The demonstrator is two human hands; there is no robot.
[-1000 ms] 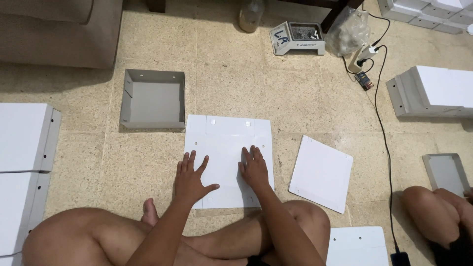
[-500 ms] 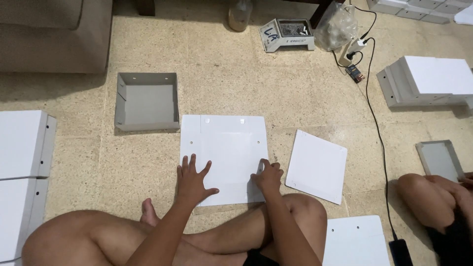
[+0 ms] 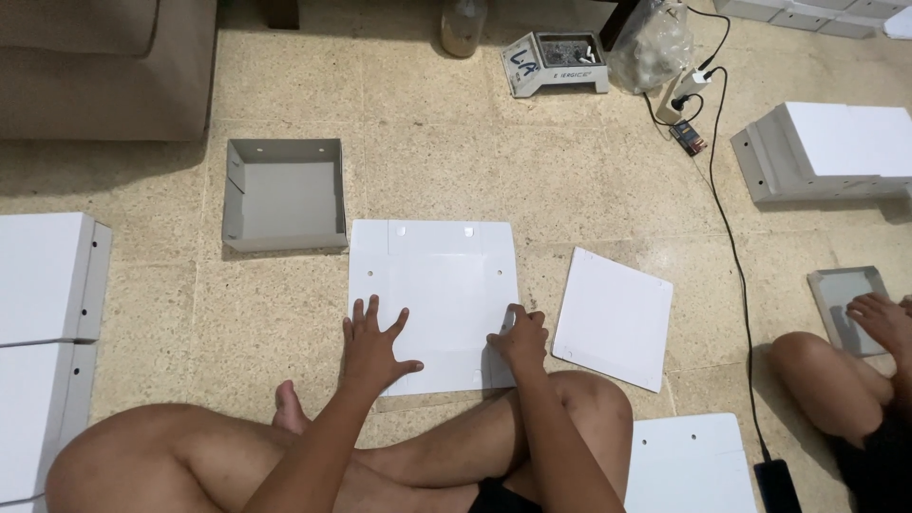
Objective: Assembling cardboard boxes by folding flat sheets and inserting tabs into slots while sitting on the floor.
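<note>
A white sheet (image 3: 432, 294) lies flat on the floor (image 3: 456, 142). The left hand (image 3: 372, 347), fingers spread, presses its near edge; the right hand (image 3: 520, 340) curls on its corner at 5 o'clock. A grey tray (image 3: 283, 195) sits at 10 o'clock.

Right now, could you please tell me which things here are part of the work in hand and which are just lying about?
In hand:
- flat white sheet, left hand pressed flat on it, right hand at its right edge

Lying about:
- grey box
- second white sheet
- white stacks at left
- cable
- plastic bag
- another person's hand on a grey tray
</note>
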